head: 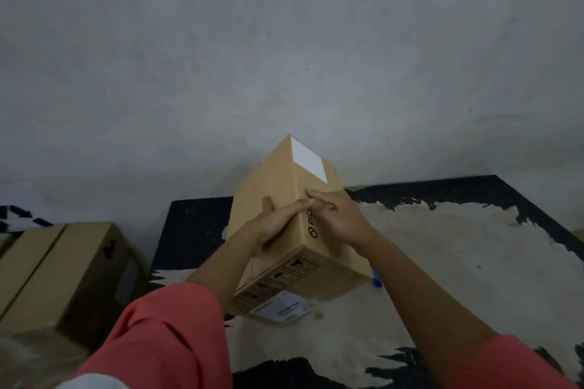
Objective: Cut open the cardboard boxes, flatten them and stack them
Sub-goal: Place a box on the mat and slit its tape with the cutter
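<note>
Here a cardboard box [275, 177] tilts at the back edge of the table [442, 246]. Left hand [275, 226] and right hand [343, 219] press it, fingers straight.

I am reading the black letters "PIC" [311, 222] above a round logo [313, 234] on the cardboard box [278, 177]; my left hand [278, 224] and right hand [343, 218] are hiding the rest. Handling pictograms [278, 275] are lining its lower end. The white shipping label [281, 306] below them is showing print too small to read.
</note>
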